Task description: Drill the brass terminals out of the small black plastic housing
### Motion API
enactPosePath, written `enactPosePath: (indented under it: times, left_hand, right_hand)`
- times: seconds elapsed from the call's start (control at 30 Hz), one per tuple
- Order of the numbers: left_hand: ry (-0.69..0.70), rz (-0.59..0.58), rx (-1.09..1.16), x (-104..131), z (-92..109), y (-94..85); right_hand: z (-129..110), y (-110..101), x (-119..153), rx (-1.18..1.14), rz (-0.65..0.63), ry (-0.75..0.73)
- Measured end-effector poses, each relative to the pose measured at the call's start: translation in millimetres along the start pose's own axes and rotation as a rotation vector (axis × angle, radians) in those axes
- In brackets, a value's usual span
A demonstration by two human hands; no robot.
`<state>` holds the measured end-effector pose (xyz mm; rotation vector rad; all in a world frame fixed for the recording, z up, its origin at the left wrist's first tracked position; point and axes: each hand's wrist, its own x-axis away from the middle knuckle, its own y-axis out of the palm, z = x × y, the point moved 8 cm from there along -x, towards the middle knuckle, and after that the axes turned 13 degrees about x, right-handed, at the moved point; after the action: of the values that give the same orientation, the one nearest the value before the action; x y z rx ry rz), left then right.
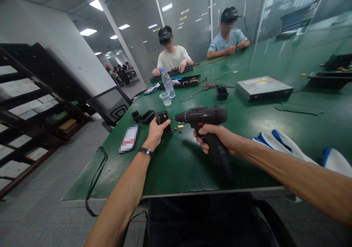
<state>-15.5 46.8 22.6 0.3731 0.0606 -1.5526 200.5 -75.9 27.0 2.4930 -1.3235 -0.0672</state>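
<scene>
My right hand (211, 135) is wrapped round the handle of a black cordless drill (203, 115), which lies level with its chuck to the left. Between thumb and fingers, my left hand (157, 130) grips a small black box (167, 129) with brass-coloured parts inside. The thin bit points at the box's right side; whether it touches cannot be made out. Several small brass pieces (180, 126) lie on the green table (176, 166) just right of the box. Behind my left hand are an open black case (147, 117) and a smaller black piece (135, 115).
A clear cup (165, 98) and a water bottle (168, 83) stand beyond my left hand. A metal drive unit (264, 88) and a small black bin (221, 92) are farther right. White-blue gloves (288, 146) lie beside my right forearm. Two people sit across the table.
</scene>
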Motion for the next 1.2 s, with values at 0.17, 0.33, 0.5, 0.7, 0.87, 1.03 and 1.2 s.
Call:
enactPosePath:
  times: [0.17,0.33,0.5,0.7,0.87,1.03,1.2]
  left_hand:
    - [-0.012,0.022,0.005,1.8,0.5,0.2]
    - [0.011,0.022,-0.025,2.0,0.8,0.8]
    - [0.071,0.011,-0.092,3.0,4.0,2.7]
    - [0.094,0.017,-0.122,2.7,6.0,5.3]
    - [0.087,0.004,-0.113,0.9,5.5,7.8]
    - [0.095,0.016,-0.136,-0.3,6.1,8.4]
    - [0.109,0.024,-0.138,-1.2,5.5,8.7]
  right_hand:
    - [-0.8,0.5,-1.0,-0.007,0.018,0.018]
    - [-2.8,1.8,-0.6,-0.005,0.019,0.018]
    - [-2.4,2.3,1.0,-0.006,0.032,0.031]
    - [-4.2,4.7,2.2,0.018,0.037,0.028]
    - [-2.8,4.2,0.6,0.042,0.032,0.032]
    - [-1.8,2.3,0.1,0.037,0.051,0.033]
    - [-0.3,1.7,1.0,0.024,0.053,0.047]
